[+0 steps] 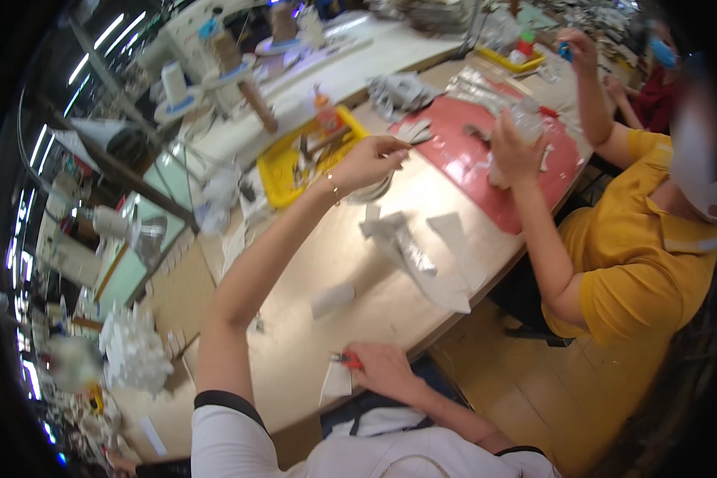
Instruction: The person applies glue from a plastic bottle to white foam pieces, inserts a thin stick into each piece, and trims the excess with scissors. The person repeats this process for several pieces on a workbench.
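Note:
My left arm stretches across the table. My left hand [369, 169] is beside a yellow tray, its fingers bent and drawn together; whatever is in them, if anything, is hidden. Small grey-white cut pieces [414, 131] lie just past its fingertips, and a stack of grey pieces [370, 191] shows partly beneath the hand. Close to my body at the table's front edge, my right hand [384, 370] is closed around small red-handled snips [349, 360], blades pointing left. A white cut piece [337, 381] lies right under the snips.
The yellow tray [275, 171] holds tools and an orange-topped bottle [325, 111]. Loose grey-white pieces [454, 239] and a pale roll [333, 299] lie mid-table. A co-worker in yellow [637, 255] sits right, holding a clear bottle [526, 119] over a red mat [462, 159].

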Demonstrator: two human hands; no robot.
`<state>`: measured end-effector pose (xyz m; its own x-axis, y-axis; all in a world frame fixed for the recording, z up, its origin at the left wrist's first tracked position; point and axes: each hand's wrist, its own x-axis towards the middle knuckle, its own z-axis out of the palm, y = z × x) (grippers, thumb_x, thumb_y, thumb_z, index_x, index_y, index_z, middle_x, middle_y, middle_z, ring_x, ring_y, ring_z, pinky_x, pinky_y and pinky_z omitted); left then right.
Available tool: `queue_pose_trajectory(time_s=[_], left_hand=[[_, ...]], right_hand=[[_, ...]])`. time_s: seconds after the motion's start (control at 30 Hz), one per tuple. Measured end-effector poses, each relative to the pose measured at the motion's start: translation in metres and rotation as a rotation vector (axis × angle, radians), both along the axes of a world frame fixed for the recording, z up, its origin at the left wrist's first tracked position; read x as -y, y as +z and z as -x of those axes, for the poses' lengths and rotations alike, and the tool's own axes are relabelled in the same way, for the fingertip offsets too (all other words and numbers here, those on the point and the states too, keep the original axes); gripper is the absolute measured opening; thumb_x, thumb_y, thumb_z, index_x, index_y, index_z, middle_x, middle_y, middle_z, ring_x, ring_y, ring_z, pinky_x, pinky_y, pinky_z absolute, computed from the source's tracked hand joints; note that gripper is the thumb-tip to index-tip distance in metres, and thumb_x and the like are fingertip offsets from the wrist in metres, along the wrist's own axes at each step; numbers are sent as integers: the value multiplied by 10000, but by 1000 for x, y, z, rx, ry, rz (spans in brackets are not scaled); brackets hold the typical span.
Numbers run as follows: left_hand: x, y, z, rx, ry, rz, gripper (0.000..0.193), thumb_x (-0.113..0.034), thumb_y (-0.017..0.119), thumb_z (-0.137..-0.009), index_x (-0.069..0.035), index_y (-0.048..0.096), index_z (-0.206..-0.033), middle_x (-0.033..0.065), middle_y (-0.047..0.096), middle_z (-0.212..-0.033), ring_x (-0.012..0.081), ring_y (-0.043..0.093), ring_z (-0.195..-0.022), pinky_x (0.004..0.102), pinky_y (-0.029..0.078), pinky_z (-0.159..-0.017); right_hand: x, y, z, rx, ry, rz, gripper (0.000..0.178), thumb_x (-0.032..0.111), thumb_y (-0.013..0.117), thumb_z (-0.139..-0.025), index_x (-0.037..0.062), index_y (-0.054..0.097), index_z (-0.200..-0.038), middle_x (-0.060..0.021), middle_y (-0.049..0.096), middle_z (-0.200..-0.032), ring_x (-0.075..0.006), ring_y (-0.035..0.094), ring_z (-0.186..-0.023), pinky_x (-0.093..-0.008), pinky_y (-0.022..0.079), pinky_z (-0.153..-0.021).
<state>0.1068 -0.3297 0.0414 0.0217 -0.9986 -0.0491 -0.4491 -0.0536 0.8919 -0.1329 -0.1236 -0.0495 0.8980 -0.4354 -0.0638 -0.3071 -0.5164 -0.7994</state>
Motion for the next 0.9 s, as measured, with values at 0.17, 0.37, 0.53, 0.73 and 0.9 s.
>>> queue_pose_trajectory(time_s=[0.17,0.37,0.53,0.73,0.9], left_hand=[[-201,-18,17,75,-58,-91,295,-130,547,-980,-11,608,-1243,111,688,-1114,184,657,-997,308,515,-863],[-327,-48,73,333,205,-75,392,-76,615,-875,-24,580,-1262,176,585,-1202,339,579,-1070,391,472,-926],[-334,-82,109,266,346,-53,465,-123,688,-846,-22,538,-1274,173,525,-1183,340,561,-1023,397,474,-877],[-331,-80,113,185,357,-166,302,-142,760,-791,9,630,-1018,133,602,-902,293,625,-855,374,509,-765],[-328,-56,97,-450,366,-303,227,-164,796,-803,11,656,-838,39,613,-671,98,578,-579,249,455,-518]], right_hand=[[2,8,15,27,-10,-14,286,164,675,-799,125,632,-1079,-126,693,-904,-355,666,-828,-459,521,-718],[1,21,22,-107,-109,-53,355,155,671,-830,121,561,-1167,-129,669,-802,-351,658,-745,-449,500,-655],[1,27,26,-187,-171,-119,331,196,666,-871,103,553,-1167,-131,649,-758,-346,640,-707,-416,480,-648],[-6,26,28,-141,-215,-64,266,290,687,-881,47,640,-980,-153,593,-659,-362,621,-650,-408,470,-602],[21,60,21,-322,-175,-48,233,202,726,-858,-17,686,-925,-80,580,-620,-115,505,-583,-281,441,-588]])
